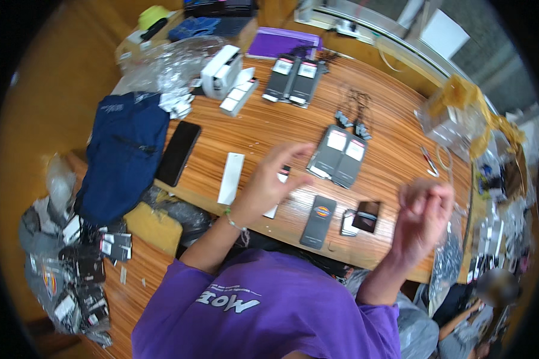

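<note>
My left hand [270, 182] is over the near part of the table, thumb and fingers apart, with no object in its grasp. A small black-and-white label [284, 174] shows between its thumb and fingers, apparently on the table below. My right hand [424, 216] is raised at the near right, blurred, its fingers partly curled; whether they pinch anything is unclear. Between the hands lie a grey hang tag [316, 222] with a coloured oval, a white tag [348, 225] and a dark square card [366, 216]. Beyond are two stacks of grey stringed hang tags [339, 157].
Left are a white label strip [231, 178], a black phone [179, 154] and navy cloth [124, 158]. Farther back stand white boxes [221, 72] and more grey tags [293, 81]. A pen [429, 161] and a plastic-wrapped bundle [452, 113] lie right; bagged tags [72, 275] lie lower left.
</note>
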A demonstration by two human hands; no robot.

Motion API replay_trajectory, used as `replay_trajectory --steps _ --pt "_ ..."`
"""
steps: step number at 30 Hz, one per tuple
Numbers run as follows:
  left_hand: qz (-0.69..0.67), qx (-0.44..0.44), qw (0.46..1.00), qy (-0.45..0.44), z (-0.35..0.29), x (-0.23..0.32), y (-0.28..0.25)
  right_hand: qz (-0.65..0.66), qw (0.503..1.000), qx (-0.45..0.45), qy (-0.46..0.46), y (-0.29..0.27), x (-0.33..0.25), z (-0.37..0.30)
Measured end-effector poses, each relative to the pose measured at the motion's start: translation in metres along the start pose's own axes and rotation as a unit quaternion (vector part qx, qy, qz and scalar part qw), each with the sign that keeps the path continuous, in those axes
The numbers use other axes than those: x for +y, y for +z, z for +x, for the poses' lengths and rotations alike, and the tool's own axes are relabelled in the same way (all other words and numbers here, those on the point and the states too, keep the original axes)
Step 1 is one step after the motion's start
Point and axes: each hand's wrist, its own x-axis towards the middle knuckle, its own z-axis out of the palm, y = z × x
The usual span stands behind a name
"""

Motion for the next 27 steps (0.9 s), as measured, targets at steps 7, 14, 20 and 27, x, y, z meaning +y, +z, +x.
replay_trajectory --steps 7,14,20,27 --pt "0.455 0.045 0.876 -0.153 -0.040 -0.064 -0.068 -0.016 0.997 0.050 -0.049 -0.016 -0.022 -0.001" --pt "0.369 0.014 0.918 -0.144 -0.044 -0.084 -0.067 -0.002 0.994 0.087 -0.073 -0.025 -0.020 0.006" --pt "0.391 0.031 0.912 -0.123 -0.041 -0.086 -0.073 -0.006 0.994 0.101 -0.040 -0.028 -0.017 0.002" --pt "0.266 0.188 0.935 -0.137 -0.021 -0.069 -0.081 -0.081 0.990 0.108 -0.044 -0.015 -0.012 -0.002"
